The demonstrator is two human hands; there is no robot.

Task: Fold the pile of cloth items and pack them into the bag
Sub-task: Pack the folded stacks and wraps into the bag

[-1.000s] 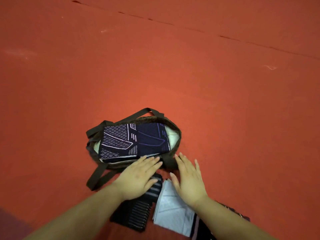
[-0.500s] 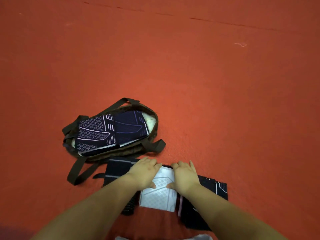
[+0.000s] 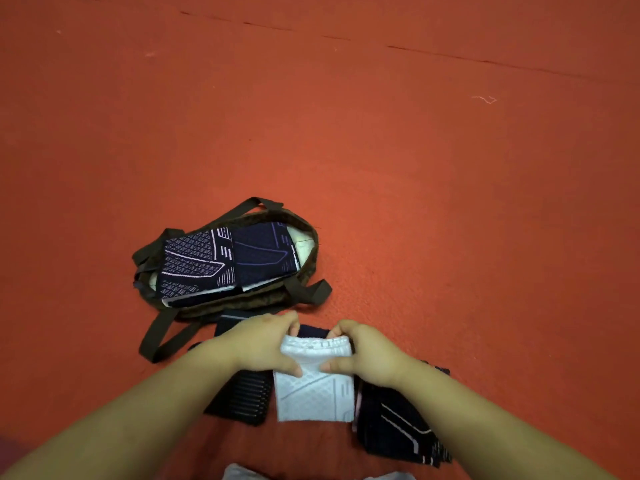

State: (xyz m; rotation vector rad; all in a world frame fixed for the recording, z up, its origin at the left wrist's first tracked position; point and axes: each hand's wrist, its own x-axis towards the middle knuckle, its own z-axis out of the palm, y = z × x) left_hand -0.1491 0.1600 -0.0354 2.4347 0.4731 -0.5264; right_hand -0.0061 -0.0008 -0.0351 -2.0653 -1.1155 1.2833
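Both hands [image 3: 311,351] pinch cloth [image 3: 315,393] — unlabelled.

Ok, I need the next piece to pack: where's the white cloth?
In the head view, the white cloth lies low at centre on the red floor, pinched at its far edge by the left hand and right hand, just nearer than the bag.

floor [image 3: 450,202]: orange-red, fills the view | seam line [image 3: 450,56]: thin, dark, runs from 11 o'clock across to 2 o'clock along the far side | thread scrap [image 3: 485,99]: pale, squiggly, at 2 o'clock, just nearer than the seam | pale fabric [image 3: 311,475]: grey sliver at the 6 o'clock edge, kind unclear
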